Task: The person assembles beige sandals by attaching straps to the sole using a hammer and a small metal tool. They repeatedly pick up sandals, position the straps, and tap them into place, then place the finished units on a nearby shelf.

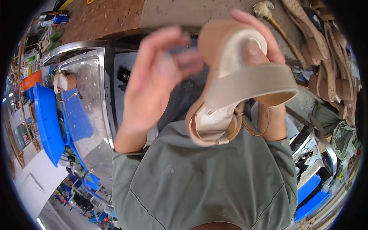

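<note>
A beige sandal (249,82) with a broad front strap, a thin buckled ankle strap and a tan sole is held in front of my chest. My right hand (271,44) grips it at the toe end from the right, with a digit inside against the pale insole. The sandal's heel end points down toward my shirt. To the left of it my left hand (157,74) is raised, smeared by motion, fingers apart and nothing in them. A small gap separates that hand from the sandal.
A brown workbench (103,19) runs along the far side, bearing a stick-handled tool (283,32) with a crusted head. Several tan shoe soles (326,65) are piled at right. At left, another sandal (63,82) rests on a metal tray table (86,69) beside a blue bin (48,122).
</note>
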